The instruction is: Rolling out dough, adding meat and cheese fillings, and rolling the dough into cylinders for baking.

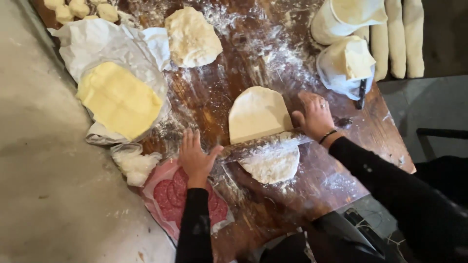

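A flat oval of pale dough [257, 115] lies on the floured wooden table [287, 195]. A flour-coated rolling pin [263, 145] lies across its near part. My left hand [195, 157] presses flat, fingers spread, on the pin's left end. The pin's right end is under the palm of my right hand [315, 116], which wears a ring and a dark wrist band. Both arms are in black sleeves.
A big yellow butter block [118, 99] sits on crumpled white paper at left. Sliced salami [171, 195] in a pink pack lies under my left wrist. A rough dough lump [191, 38] and small dough pieces [80, 9] lie farther back. Flour tubs [347, 63] and dough logs [400, 36] stand at right.
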